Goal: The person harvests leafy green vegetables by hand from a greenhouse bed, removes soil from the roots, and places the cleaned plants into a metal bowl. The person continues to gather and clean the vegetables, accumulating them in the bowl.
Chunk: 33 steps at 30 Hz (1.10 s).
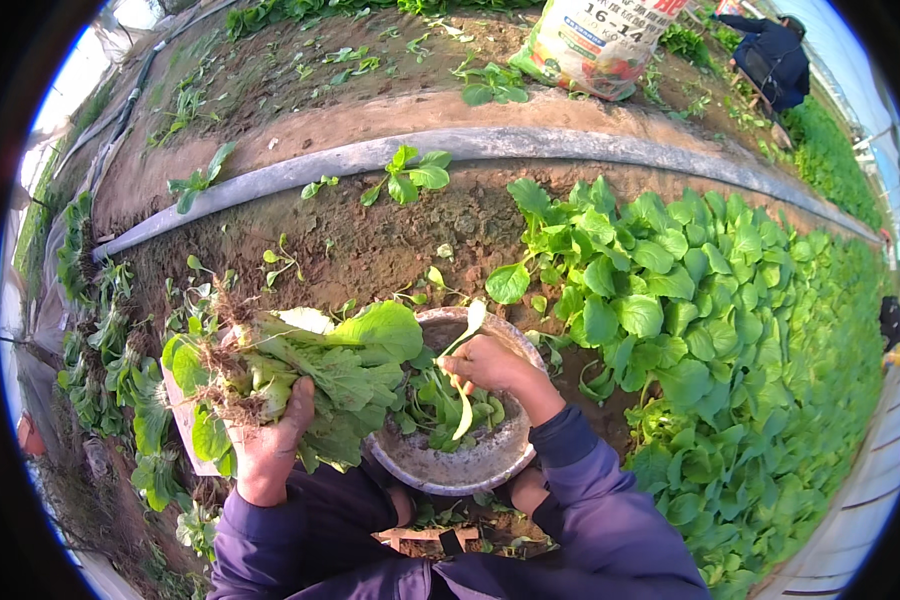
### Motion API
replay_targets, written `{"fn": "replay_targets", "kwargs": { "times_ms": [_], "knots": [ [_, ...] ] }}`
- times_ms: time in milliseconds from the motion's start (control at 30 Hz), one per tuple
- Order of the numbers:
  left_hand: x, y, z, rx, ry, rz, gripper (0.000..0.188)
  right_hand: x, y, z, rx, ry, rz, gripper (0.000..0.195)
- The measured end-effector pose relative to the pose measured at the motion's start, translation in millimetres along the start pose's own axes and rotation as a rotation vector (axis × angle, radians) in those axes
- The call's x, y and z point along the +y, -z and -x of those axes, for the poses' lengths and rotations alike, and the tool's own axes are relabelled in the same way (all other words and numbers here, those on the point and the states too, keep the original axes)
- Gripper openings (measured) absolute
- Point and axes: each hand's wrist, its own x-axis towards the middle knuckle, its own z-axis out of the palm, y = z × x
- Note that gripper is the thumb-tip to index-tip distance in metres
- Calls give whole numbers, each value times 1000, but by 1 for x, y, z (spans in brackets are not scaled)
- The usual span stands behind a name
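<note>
A bunch of leafy greens (352, 367) with soil-covered roots lies in my left hand (274, 446), its roots towards the left and its leaves towards the right. My right hand (491, 367) pinches a small pale-yellow leaf (463, 412) on a thin stem, above a round, dirt-stained basin (450, 480). Loose green leaves (442, 416) lie in the basin, which sits between my legs. Part of the basin's left rim is hidden by the bunch.
Growing leafy greens (727, 315) fill the right side. Pulled bunches (109, 375) lie in rows at left. A grey hose (495, 142) crosses the soil ahead. Beyond it stands a printed sack (596, 52); a person in dark clothing (772, 64) bends at upper right.
</note>
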Motion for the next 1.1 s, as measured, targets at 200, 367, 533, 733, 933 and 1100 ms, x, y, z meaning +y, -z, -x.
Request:
{"fn": "replay_targets", "kwargs": {
  "times_ms": [200, 367, 533, 733, 933, 1100],
  "knots": [
    [-6, 12, 9, -31, -73, -91, 33, 13, 55, -88, 626, 50, 612, 42],
    [-3, 23, 6, -292, 13, -13, 63, 96, 91, -190, 788, 124, 162, 31],
    [-4, 26, 2, -297, 91, 102, 85, 141, 92, -220, 790, 499, -2017, 65],
    [4, 27, -1, -340, 220, 271, 98, 111, 90, -195, 141, 1120, -3792, 61],
    [2, 29, -5, -374, 73, 180, 102, 99, 81, -193, 174, 971, -3765, 57],
    [-13, 32, -2, -294, 23, 160, 102, 115, 86, -206, 414, 1078, -3746, 58]
  ]
}}
